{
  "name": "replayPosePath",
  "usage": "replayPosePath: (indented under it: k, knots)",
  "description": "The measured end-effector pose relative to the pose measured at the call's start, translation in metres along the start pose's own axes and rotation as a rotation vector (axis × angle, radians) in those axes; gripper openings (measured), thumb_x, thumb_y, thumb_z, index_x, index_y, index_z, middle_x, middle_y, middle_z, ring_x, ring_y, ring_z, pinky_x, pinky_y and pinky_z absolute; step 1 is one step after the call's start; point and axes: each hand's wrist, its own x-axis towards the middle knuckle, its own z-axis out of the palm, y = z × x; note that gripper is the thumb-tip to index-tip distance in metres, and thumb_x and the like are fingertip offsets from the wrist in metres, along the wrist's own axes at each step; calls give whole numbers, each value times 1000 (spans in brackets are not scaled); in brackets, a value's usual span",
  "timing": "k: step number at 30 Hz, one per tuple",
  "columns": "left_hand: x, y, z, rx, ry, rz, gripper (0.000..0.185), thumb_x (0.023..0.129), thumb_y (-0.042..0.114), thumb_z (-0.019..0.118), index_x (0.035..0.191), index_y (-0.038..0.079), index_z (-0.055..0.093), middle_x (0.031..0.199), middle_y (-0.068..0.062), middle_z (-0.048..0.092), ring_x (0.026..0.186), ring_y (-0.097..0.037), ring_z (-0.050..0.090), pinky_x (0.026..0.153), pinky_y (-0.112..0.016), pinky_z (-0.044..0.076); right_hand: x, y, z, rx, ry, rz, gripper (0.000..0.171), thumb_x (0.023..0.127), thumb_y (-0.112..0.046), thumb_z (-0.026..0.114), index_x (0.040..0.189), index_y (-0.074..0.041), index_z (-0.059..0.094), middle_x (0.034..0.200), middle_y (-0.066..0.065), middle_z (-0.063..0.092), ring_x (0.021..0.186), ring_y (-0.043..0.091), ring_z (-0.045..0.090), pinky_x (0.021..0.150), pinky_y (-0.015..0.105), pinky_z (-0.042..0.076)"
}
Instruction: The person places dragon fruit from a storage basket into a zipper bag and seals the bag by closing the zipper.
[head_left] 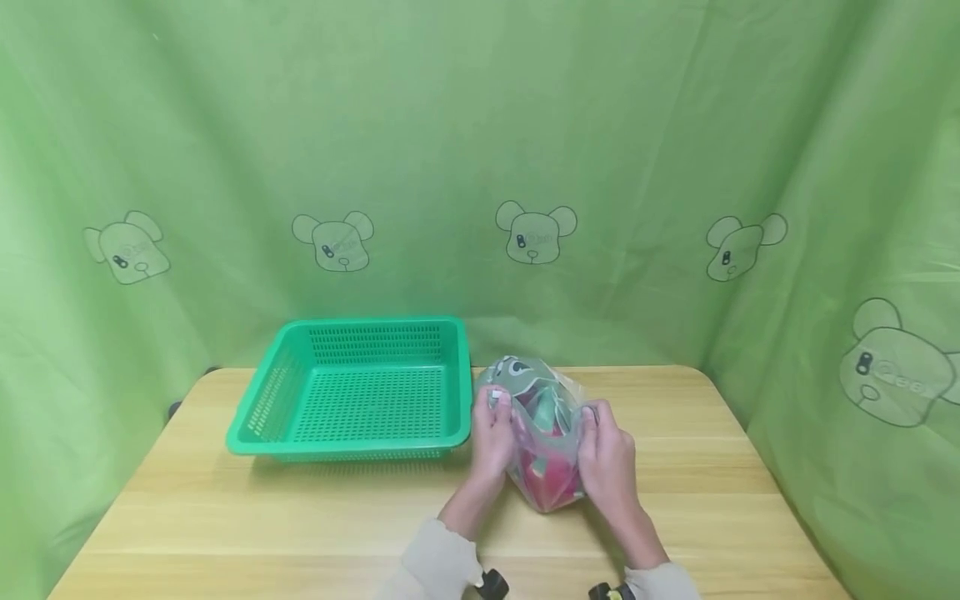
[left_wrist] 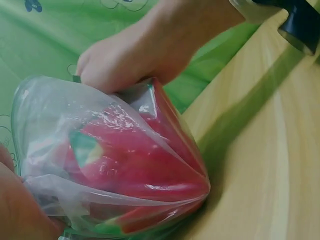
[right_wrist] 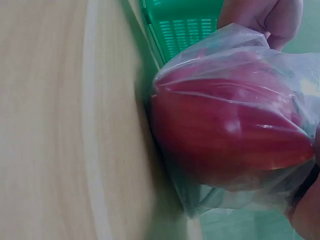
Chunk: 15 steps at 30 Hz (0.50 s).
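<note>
A clear plastic bag stands on the wooden table, right of centre. Inside it is a glossy red pepper with a bit of green on it. My left hand pinches the bag's left upper edge. On the opposite side, my right hand pinches its right upper edge. In the left wrist view the right hand grips the top of the bag. The right wrist view has the red pepper pressed against the plastic, with the left hand above it.
A green perforated plastic basket sits on the table just left of the bag, with nothing in it. Green cloth with bear prints hangs behind and on both sides. Bare tabletop lies in front of the basket.
</note>
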Motion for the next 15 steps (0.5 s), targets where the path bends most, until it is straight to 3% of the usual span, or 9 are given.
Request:
replayPosePath:
  k: [5, 8, 12, 15]
  knots:
    - [2, 1, 7, 45, 35, 0, 13, 109, 14, 45, 117, 7, 53, 82, -3, 57, 71, -14, 56, 65, -29, 52, 4, 2, 6, -30, 7, 27, 15, 108, -8, 47, 107, 2, 59, 62, 1, 49, 51, 14, 43, 44, 26, 40]
    - [1, -2, 11, 84, 79, 27, 18, 109, 13, 45, 125, 8, 53, 98, -5, 60, 90, -17, 59, 82, -38, 55, 4, 0, 10, -40, 17, 16, 15, 108, -7, 47, 107, 3, 58, 60, 2, 48, 50, 14, 43, 42, 26, 39]
    - [6, -2, 18, 80, 129, 91, 28, 110, 13, 45, 136, 4, 50, 123, -11, 61, 118, -25, 57, 106, -47, 48, 9, 1, 19, -54, 50, -15, 15, 107, -7, 48, 106, 4, 58, 59, 3, 48, 50, 15, 44, 44, 28, 40]
    - [12, -3, 21, 64, 147, 100, 32, 110, 15, 44, 140, 3, 48, 128, -14, 61, 123, -28, 56, 109, -49, 46, 13, 5, 26, -57, 67, -14, 15, 108, -8, 48, 106, 4, 58, 58, 4, 48, 50, 16, 45, 44, 30, 41]
